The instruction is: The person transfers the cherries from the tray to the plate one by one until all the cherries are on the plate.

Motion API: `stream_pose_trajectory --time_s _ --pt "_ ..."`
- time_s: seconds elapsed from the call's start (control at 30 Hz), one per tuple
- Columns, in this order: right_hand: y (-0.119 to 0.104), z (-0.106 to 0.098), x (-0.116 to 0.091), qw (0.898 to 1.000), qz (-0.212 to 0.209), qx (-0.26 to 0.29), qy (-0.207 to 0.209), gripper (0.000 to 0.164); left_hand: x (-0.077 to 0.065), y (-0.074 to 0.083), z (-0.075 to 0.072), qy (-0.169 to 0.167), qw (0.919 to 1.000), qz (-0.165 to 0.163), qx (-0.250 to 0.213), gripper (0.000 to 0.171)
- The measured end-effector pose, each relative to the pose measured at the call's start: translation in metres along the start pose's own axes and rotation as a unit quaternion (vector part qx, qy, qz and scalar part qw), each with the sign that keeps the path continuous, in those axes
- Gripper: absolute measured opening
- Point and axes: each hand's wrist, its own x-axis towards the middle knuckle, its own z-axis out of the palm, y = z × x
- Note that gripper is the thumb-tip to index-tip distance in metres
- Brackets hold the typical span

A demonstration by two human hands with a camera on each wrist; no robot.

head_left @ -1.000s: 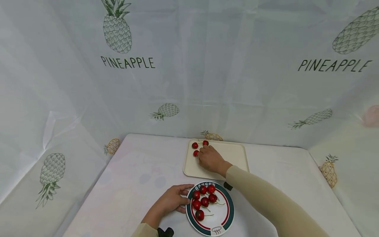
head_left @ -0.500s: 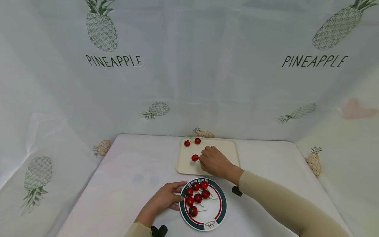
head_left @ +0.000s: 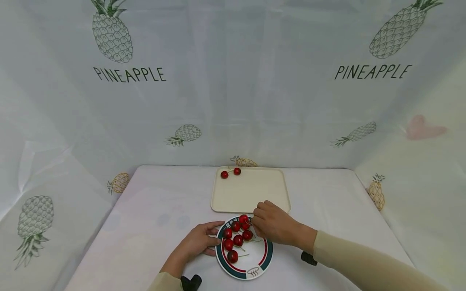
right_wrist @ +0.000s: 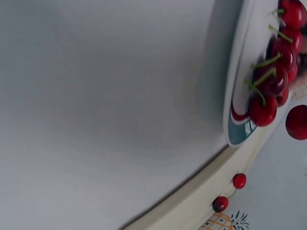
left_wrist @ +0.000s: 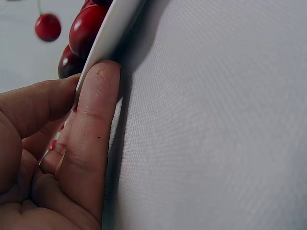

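A round white plate (head_left: pixel 253 257) with a dark green band and red ring bears several red cherries (head_left: pixel 238 240), bunched on its left and far side, many with green stems. My left hand (head_left: pixel 199 241) pinches the plate's left rim; in the left wrist view the digits (left_wrist: pixel 96 115) lie on both sides of it. Over the plate's far right edge, my right hand (head_left: pixel 274 224) holds a cherry (right_wrist: pixel 298 122) by its stem. That cherry hangs above the others in the right wrist view; the right fingertips are hidden there.
Just beyond the plate lies a cream rectangular tray (head_left: pixel 251 193). Two cherries (head_left: pixel 231 173) sit in its far left corner. A white cloth covers the table (head_left: pixel 153 202), and a pineapple-print curtain (head_left: pixel 233 89) stands behind it.
My right hand has picked up a cherry from the tray and carried it toward me to the plate. The left hand keeps hold of the rim. The head view has shifted right.
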Motion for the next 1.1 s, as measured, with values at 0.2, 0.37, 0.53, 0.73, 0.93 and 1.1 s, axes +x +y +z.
stream_pose_trajectory --time_s 0.2,0.37,0.53,0.73,0.93,1.1 --pt "-0.011 -0.004 -0.017 0.999 -0.025 0.029 0.003 0.02 0.002 -0.003 -0.002 -0.005 1.0 0.004 -0.004 0.064" --pt "-0.019 -0.003 -0.024 0.997 -0.062 0.035 0.012 0.02 0.002 -0.005 -0.003 -0.009 0.9999 0.006 -0.012 0.065" --pt "-0.027 0.0 -0.027 0.993 -0.112 0.022 0.021 0.022 0.002 -0.004 -0.003 -0.007 0.9999 0.002 -0.009 0.065" --pt "-0.033 0.004 -0.031 0.989 -0.15 0.008 0.01 0.022 0.002 -0.003 -0.001 -0.003 1.0 0.001 -0.003 0.064" --pt "-0.033 0.006 -0.034 0.983 -0.182 -0.015 0.014 0.011 0.001 -0.001 -0.001 0.002 1.0 -0.003 0.003 0.064" --pt "-0.033 0.009 -0.037 0.983 -0.184 -0.027 0.011 0.008 0.001 -0.001 0.0 0.001 1.0 -0.005 -0.001 0.064"
